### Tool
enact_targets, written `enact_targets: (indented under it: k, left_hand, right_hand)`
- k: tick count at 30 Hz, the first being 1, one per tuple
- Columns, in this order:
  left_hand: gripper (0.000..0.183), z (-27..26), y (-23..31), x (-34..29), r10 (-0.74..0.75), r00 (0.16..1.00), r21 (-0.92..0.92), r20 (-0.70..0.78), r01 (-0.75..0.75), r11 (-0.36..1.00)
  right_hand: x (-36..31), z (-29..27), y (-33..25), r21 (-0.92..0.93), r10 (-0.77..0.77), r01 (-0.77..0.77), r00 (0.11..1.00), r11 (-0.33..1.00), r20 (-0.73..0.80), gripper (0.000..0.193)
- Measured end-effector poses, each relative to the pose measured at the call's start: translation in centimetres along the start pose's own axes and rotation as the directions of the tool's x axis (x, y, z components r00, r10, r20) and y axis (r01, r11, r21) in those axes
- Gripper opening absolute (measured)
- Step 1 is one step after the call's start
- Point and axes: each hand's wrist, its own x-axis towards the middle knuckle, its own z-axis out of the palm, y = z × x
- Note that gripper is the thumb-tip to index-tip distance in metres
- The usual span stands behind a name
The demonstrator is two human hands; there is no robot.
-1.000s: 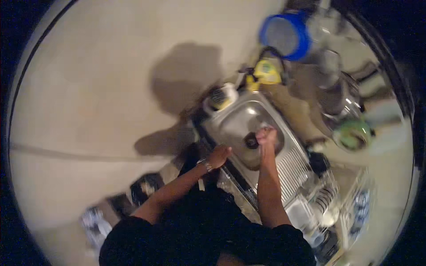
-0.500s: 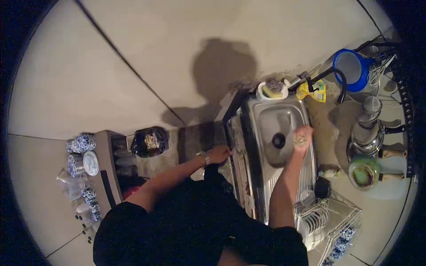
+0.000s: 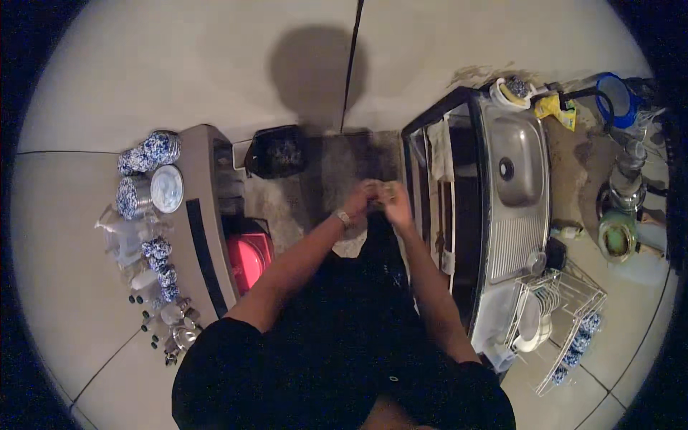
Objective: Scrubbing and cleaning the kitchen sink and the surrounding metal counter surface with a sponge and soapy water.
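Note:
My left hand (image 3: 358, 202), with a watch on its wrist, and my right hand (image 3: 397, 206) meet in front of my body, over the floor left of the sink unit. Their fingers are bent and close together. A small pale beige lump (image 3: 388, 191) shows at the right fingers. Its kind is not clear, and the hands partly hide it. To the right lies the steel sink (image 3: 519, 168) with its ribbed drainboard (image 3: 517, 240). A black bag-lined bin (image 3: 278, 152) stands on the floor ahead to the left.
A cloth (image 3: 441, 150) hangs at the sink unit's front. Beyond the sink are a yellow packet (image 3: 555, 111), a green pot (image 3: 618, 236) and a dish rack (image 3: 559, 297). At left, a counter (image 3: 204, 208) holds blue-and-white tins (image 3: 150, 152), near a red basin (image 3: 249, 259).
My right hand has left the sink and come over to my left hand. The left hand has moved off the sink unit's front edge. My view has turned toward the left.

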Motion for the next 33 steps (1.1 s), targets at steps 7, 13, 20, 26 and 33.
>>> enact_targets:
  k: [7, 13, 20, 26, 33]
  left_hand:
    - [0.023, -16.1, 1.0, -2.9, 0.529, 0.807, 0.951, 0.262, -0.308, -0.002]
    - [0.019, -12.7, 2.9, -3.5, 0.34, 0.939, 0.853, -0.06, -0.128, 0.506]
    - [0.013, -5.2, 2.7, -3.0, 0.549, 0.774, 0.944, 0.316, -0.312, -0.103]
    - [0.023, -3.3, -2.6, 1.4, 0.435, 0.799, 0.906, 0.415, -0.407, -0.118]
    - [0.036, -7.1, -13.5, 8.8, -0.199, 0.719, 0.623, 0.665, -0.682, -0.383]
  right_hand:
    - [-3.8, 1.8, -2.6, 0.633, 0.427, -0.474, 0.872, 0.612, 0.24, 0.021]
    - [-5.3, -1.3, 3.8, 0.74, 0.399, -0.319, 0.914, 0.592, 0.075, 0.025]
    - [-6.4, -7.0, 7.3, 0.515, 0.253, -0.239, 0.966, 0.823, 0.045, 0.029]
    - [-9.3, -9.2, 10.9, 0.443, 0.262, -0.162, 0.949, 0.882, -0.173, 0.019]
    - [-14.2, -12.0, 21.1, -0.229, 0.186, -0.347, 0.831, 0.909, -0.524, 0.01]
